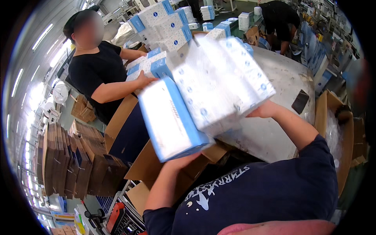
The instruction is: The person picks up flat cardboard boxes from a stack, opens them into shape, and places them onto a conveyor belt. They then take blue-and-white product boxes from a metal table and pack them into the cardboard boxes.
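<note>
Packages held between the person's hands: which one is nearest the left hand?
The leftmost package, its lower end at the left hand; blue borders its white face, while the others show scattered blue marks.

Bright tube lights; ribbed pale ceiling; scuffed whitish table

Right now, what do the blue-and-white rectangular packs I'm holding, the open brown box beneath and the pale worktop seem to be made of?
Blue-and-white rectangular packs: probably thin, glossy plastic film, from bright sheen, though blur leaves paper possible. Open brown box: matte cardboard, judging by tan folding flaps. Pale worktop: smooth, maybe painted board or metal, given dark scuffs.
</note>
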A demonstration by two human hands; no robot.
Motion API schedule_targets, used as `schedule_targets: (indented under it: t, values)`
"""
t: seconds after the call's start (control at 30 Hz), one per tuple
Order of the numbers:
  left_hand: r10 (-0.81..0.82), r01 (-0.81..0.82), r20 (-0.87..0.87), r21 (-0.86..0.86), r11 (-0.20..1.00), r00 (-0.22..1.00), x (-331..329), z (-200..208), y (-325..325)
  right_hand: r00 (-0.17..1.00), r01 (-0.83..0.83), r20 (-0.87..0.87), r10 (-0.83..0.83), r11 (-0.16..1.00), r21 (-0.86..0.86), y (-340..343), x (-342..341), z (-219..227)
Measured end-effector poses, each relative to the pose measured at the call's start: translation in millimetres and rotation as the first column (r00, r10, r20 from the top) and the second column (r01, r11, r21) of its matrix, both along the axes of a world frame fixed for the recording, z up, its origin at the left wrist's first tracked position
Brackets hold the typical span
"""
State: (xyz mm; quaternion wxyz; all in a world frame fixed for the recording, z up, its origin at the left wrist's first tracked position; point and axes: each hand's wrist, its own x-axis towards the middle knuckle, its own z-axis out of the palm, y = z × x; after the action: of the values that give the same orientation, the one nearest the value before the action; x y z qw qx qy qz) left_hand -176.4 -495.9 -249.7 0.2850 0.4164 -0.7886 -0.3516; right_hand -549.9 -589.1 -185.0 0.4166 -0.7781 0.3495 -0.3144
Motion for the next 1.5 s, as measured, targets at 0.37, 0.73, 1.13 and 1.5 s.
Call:
schedule_targets:
  t: [0.37,0.73,1.13,1.5]
  values:
    - [0.112,-0.119,0.061,0.768,0.63,0.992,166,163,95,0.585,-0.703,-0.317,0.746,0.662,0.26,122,107,-6]
    - [0.288,-0.548,0.593,0.319,0.773,0.752,134,-123,134,0.544,0.825,-0.422,-0.726,0.553,0.113,100,-192,-50]
    - [0.213,-0.457,0.944,-0.078,0.886,0.252,53,-101,187,0.069,0.936,-0.969,-0.237,0.353,-0.019,293,-428,-297]
    - [0.092,-0.639,0.939,0.152,0.754,0.332,70,-119,149,0.0,0.934,-0.925,-0.379,0.332,-0.136,278,-363,-216]
